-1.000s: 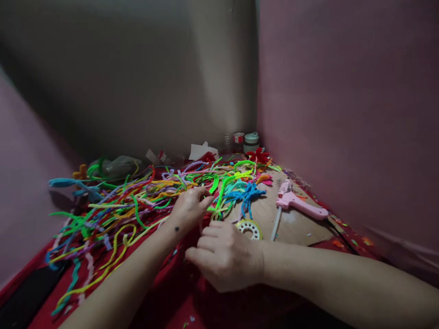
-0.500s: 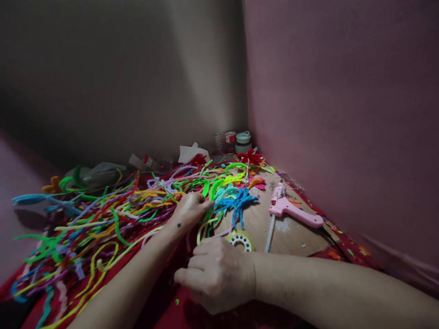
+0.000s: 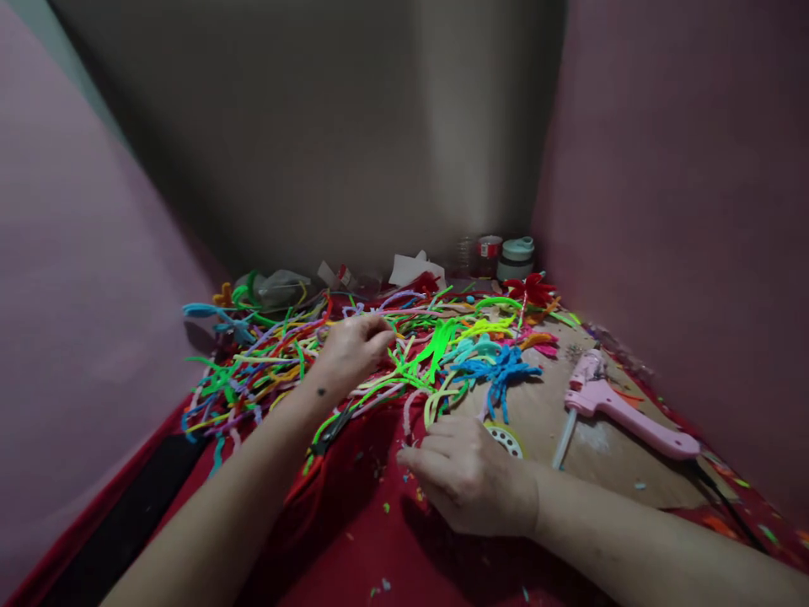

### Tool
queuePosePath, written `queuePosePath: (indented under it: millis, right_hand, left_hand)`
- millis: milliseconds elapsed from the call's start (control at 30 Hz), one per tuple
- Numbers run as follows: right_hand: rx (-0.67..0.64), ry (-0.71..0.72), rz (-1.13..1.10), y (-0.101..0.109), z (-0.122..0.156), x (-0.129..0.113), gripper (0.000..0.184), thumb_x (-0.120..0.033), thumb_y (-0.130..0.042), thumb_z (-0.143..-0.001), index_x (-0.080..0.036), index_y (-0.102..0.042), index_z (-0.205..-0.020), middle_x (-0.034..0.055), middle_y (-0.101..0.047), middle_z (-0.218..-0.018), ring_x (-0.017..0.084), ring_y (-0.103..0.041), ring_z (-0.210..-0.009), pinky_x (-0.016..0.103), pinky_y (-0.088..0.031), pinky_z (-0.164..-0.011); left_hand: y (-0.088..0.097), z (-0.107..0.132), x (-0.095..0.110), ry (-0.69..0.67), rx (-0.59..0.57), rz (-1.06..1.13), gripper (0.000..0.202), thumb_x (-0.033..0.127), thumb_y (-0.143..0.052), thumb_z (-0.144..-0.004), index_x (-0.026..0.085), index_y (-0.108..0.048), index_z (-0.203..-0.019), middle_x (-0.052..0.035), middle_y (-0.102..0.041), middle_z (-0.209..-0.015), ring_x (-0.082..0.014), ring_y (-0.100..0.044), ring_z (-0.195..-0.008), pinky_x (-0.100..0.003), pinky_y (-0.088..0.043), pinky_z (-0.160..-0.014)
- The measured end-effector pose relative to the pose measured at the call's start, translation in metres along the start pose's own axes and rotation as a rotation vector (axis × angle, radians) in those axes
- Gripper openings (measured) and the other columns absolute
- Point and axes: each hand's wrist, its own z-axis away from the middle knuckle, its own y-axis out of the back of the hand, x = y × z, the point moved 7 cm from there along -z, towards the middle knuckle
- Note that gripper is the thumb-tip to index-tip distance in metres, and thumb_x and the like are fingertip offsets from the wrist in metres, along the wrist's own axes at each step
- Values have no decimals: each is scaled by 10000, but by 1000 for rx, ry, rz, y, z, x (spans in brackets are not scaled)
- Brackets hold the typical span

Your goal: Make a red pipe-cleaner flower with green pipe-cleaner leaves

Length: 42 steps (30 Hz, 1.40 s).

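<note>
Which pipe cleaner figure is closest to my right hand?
The blue spidery one, just beyond your right hand; the red flower sits much farther back.

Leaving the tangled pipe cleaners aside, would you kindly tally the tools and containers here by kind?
Glue gun: 1
Scissors: 1
Tape roll: 1
Containers in the back corner: 3, the clear one faint
Total: 6
Pipe cleaners: too tangled to count
</note>
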Motion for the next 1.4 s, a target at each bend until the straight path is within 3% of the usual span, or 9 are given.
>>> queuePosePath:
  millis: [100, 267, 333, 500, 767, 1033, 1133, 1233, 1400]
  right_hand:
    - [-14, -25, -7, 1, 0, 1, 173, -94, -443, -747, -135, -563, -864, 25, -556, -566, 146, -466, -513, 287, -298, -503]
    - [-4, -43, -44, 0, -1, 1, 191, -85, -427, -764, -133, -588, -857, 20, -548, -544, 141, -441, -502, 290, -278, -493]
    - [2, -46, -50, -1, -1, 1, 184, -79, -434, -766, -128, -593, -843, 20, -541, -539, 140, -431, -503, 287, -269, -488]
    - [-15, -61, -57, -3, 1, 0, 192, -60, -437, -769, -123, -593, -861, 23, -539, -546, 140, -423, -520, 287, -262, -492]
    - [-21, -100, -49, 1, 1, 1, 242, -54, -452, -780, -133, -581, -968, 30, -541, -579, 147, -462, -560, 291, -306, -525]
    - [-62, -139, -81, 15, -22, -13, 242, -39, -462, -789, -131, -584, -977, 8, -535, -585, 116, -452, -541, 266, -306, -530]
    - [-170, -133, -44, 4, -48, -6, 216, -75, -439, -814, -129, -642, -865, 36, -555, -613, 121, -480, -579, 248, -333, -529]
    - [-318, -187, -31, -29, -76, 19, 238, -107, -437, -816, -123, -674, -812, 88, -623, -770, 147, -552, -709, 254, -411, -625]
    - [-525, -464, -102, -102, -105, 77, 320, -114, -453, -814, -142, -641, -1072, 76, -660, -1058, 146, -612, -904, 217, -442, -783]
  left_hand:
    - [23, 17, -19, 57, -59, 65, 245, 376, -498, -737, 162, -617, -747, 47, -477, -483, -86, -406, -436, -198, -311, -442]
    - [14, 38, -68, 29, -314, -205, 207, 334, -486, -737, 211, -650, -705, -2, -627, -635, -139, -556, -603, -215, -393, -565]
    - [19, 35, -95, 62, -222, -471, 220, 316, -465, -749, 228, -666, -745, -31, -673, -743, -176, -598, -695, -242, -412, -628]
    - [31, 22, -138, 85, -121, -591, 249, 247, -445, -747, 223, -674, -843, -89, -682, -908, -251, -609, -856, -325, -426, -749]
    - [41, 12, -152, -111, 51, -551, 474, 127, -393, -741, 138, -533, -1194, -109, -543, -1250, -231, -451, -1174, -358, -318, -1009]
    - [47, 14, -162, -210, 206, -404, 495, 105, -385, -735, 145, -506, -1213, -93, -539, -1257, -209, -459, -1186, -389, -357, -1019]
    - [53, 19, -158, -226, 232, -362, 525, 77, -378, -711, 156, -509, -1213, -80, -537, -1265, -190, -469, -1184, -373, -369, -1018]
    - [62, 25, -154, -230, 234, -310, 530, 56, -373, -683, 170, -549, -1170, -65, -566, -1236, -180, -496, -1159, -360, -379, -1009]
    - [74, 31, -150, -248, 224, -216, 530, 54, -390, -645, 163, -586, -1125, -63, -595, -1200, -182, -526, -1121, -336, -397, -984]
